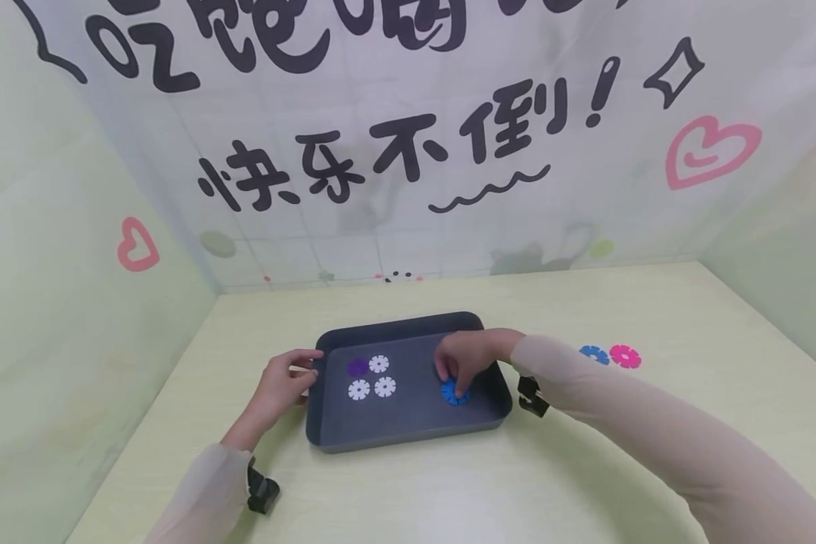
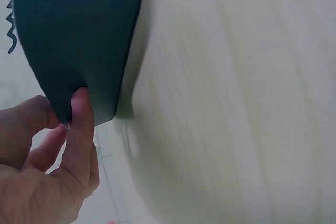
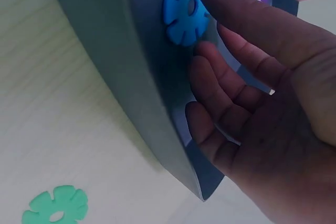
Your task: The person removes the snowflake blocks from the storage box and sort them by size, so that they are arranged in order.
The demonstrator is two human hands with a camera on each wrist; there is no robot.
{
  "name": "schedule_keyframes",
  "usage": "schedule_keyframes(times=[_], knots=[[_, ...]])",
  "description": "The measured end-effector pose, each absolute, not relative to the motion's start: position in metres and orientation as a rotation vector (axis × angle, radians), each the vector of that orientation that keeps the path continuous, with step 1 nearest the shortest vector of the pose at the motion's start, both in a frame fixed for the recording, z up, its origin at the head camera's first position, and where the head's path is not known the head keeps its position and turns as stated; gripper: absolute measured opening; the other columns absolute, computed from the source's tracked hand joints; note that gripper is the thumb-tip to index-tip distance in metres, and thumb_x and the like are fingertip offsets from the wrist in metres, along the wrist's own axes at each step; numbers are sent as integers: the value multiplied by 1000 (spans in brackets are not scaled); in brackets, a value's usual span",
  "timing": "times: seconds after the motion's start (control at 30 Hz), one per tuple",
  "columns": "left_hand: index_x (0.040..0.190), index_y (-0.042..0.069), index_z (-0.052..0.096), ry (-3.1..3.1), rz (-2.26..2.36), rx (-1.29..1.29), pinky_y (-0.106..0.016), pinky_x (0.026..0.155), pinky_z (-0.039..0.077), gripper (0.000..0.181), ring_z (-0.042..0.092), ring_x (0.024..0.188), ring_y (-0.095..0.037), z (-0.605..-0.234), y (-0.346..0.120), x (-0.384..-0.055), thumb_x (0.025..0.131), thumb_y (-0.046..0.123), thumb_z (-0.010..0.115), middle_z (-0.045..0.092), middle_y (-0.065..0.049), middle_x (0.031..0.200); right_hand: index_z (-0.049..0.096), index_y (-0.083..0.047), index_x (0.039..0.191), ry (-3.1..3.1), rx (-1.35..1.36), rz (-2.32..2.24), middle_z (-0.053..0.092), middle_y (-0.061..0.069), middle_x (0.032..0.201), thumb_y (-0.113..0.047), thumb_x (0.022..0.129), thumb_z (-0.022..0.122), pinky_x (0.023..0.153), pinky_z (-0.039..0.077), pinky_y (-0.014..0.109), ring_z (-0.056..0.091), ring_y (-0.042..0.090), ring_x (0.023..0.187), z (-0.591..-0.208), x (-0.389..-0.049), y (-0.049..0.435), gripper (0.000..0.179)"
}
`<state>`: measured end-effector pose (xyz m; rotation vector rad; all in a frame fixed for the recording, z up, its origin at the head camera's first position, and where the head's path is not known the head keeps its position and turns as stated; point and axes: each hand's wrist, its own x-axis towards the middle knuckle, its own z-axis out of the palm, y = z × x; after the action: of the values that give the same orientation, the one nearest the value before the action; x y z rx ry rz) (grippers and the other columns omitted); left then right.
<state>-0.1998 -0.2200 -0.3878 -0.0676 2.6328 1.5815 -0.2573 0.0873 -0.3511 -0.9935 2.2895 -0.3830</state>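
A dark grey rectangular tray (image 1: 408, 438) lies on the table. At its left end my left hand (image 1: 279, 387) grips the wall between thumb and fingers, as the left wrist view shows too. Inside, toward the right side, my right hand (image 1: 465, 353) pinches a blue notched plastic disc (image 3: 176, 11), a snowflake-shaped building piece, at its edge with the thumb and index finger. The other fingers of that hand are bent beside the disc. In the tray's left half lie a purple disc (image 1: 357, 368) and several white discs (image 1: 359, 390), grouped close together.
On the table right of the tray, past my right forearm, lie another blue disc (image 1: 595, 353) and a pink disc (image 1: 625, 357). A green disc (image 3: 55, 205) shows outside the tray in the right wrist view. A printed cloth wall (image 1: 394, 242) stands behind the table.
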Motion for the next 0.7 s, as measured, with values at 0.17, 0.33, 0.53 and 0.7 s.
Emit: schedule_keyframes(times=[0.17,0.33,0.53,0.7], knots=[[121,-3,55,2637,1580,-65,-33,53,53,38,59,79,-23,-388,-220,-200,83,-6,52,53,-20,104,59,-8,83,2325,-995,-273,53,-2,69,-9,66,81,59,41,20,45,8,64,-352,-262,83,27],[121,-4,55,2629,1595,-60,-33,53,53,38,59,79,-23,-389,-220,-202,82,-6,51,52,-21,103,58,-10,82,2338,-982,-188,49,-3,66,-11,64,82,57,38,21,43,9,62,-353,-263,80,30],[121,-4,54,2637,1591,-50,-34,53,53,38,59,79,-23,-390,-220,-202,82,-6,51,52,-21,103,58,-10,79,2343,-973,-156,49,-3,65,-12,64,83,57,38,21,42,9,61,-354,-263,76,29],[120,-5,55,2654,1582,-50,-33,52,53,38,60,79,-24,-390,-221,-201,82,-6,52,53,-20,102,57,-10,77,2332,-969,-161,47,-3,61,-11,64,83,55,36,20,42,9,58,-354,-264,75,29]])
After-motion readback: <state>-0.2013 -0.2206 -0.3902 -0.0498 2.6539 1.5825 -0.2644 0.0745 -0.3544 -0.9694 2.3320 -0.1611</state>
